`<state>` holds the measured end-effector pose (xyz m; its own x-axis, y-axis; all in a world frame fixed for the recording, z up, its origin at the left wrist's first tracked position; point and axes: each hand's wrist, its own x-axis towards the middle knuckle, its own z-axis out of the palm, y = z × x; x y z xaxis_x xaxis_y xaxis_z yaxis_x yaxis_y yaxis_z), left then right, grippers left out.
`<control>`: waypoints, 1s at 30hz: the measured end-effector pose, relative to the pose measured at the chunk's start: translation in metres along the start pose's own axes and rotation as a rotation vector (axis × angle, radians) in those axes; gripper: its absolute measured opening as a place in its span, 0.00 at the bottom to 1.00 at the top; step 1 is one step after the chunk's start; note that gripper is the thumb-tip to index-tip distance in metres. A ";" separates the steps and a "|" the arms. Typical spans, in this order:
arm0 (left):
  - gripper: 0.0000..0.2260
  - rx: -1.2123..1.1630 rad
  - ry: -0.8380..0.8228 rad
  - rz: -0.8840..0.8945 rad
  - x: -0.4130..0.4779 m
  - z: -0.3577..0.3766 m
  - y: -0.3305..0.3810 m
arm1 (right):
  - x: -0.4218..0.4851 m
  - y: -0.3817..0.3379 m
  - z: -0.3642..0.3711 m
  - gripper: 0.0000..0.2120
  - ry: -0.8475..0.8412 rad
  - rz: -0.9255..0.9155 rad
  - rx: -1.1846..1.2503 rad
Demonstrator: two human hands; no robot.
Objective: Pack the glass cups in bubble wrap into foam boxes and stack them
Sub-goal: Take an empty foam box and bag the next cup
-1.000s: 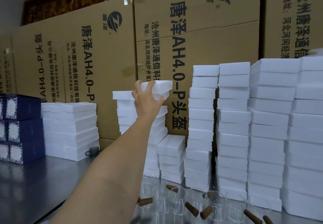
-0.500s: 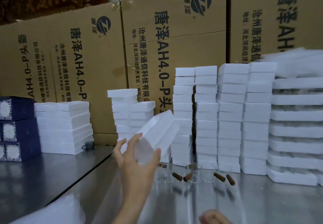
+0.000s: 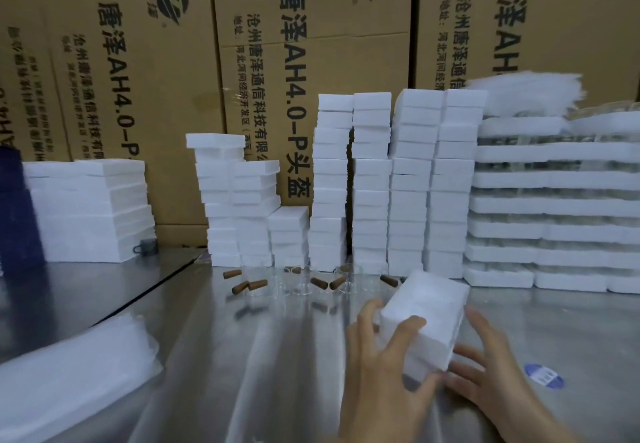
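Observation:
A white foam box (image 3: pixel 427 314) rests low over the steel table in front of me. My left hand (image 3: pixel 379 370) grips its left side, thumb on top. My right hand (image 3: pixel 491 373) touches its right side with fingers spread. Behind it stand several clear glass cups (image 3: pixel 301 283) with brown cork stoppers (image 3: pixel 258 284) lying among them. Tall stacks of closed foam boxes (image 3: pixel 370 183) line the back. At the right, foam trays holding glasses (image 3: pixel 554 207) are piled high, with bubble wrap sheets (image 3: pixel 526 93) on top.
Large cardboard cartons (image 3: pixel 311 62) form a wall behind the stacks. A pile of white foam sheets (image 3: pixel 69 373) lies at the near left. Dark blue gift boxes (image 3: pixel 15 207) stand at the far left beside a low foam stack (image 3: pixel 93 210). A blue sticker (image 3: pixel 543 376) lies right.
My left hand took a foam box from the top of a stack, carried it down and right to the table front. My right hand came up to its other side.

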<state>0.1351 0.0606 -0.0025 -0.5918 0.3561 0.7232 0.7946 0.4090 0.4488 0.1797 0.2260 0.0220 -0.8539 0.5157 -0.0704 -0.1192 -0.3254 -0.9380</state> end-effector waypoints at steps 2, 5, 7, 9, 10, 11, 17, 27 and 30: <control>0.28 -0.038 -0.069 -0.038 -0.004 -0.002 -0.001 | -0.006 -0.003 0.001 0.38 -0.014 0.020 -0.062; 0.27 -0.198 -0.088 -0.170 -0.002 -0.009 -0.001 | -0.006 -0.004 -0.002 0.43 0.002 0.036 -0.132; 0.25 -0.391 -0.075 -0.348 0.003 -0.013 -0.001 | -0.004 -0.004 -0.004 0.43 0.005 0.039 -0.175; 0.23 -0.607 -0.104 -0.570 0.008 -0.018 0.000 | -0.002 -0.001 -0.006 0.41 0.007 0.020 -0.225; 0.21 -0.676 -0.122 -0.650 0.010 -0.019 -0.001 | -0.003 -0.001 -0.005 0.40 0.019 0.021 -0.256; 0.18 -0.704 -0.134 -0.698 0.011 -0.020 -0.003 | -0.001 0.000 -0.005 0.39 0.026 0.022 -0.292; 0.22 -0.703 -0.191 -0.764 0.016 -0.018 -0.018 | 0.005 0.002 -0.008 0.36 0.042 0.021 -0.351; 0.26 -0.915 -0.392 -0.765 0.018 -0.015 -0.027 | 0.005 -0.018 -0.021 0.21 0.092 0.028 -0.351; 0.20 -0.863 -0.342 -0.703 0.022 -0.027 -0.021 | 0.008 -0.030 -0.040 0.20 0.160 0.045 -0.346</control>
<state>0.1088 0.0374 0.0181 -0.8398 0.5404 0.0522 0.0271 -0.0543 0.9982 0.1964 0.2711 0.0358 -0.7613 0.6331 -0.1402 0.1176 -0.0779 -0.9900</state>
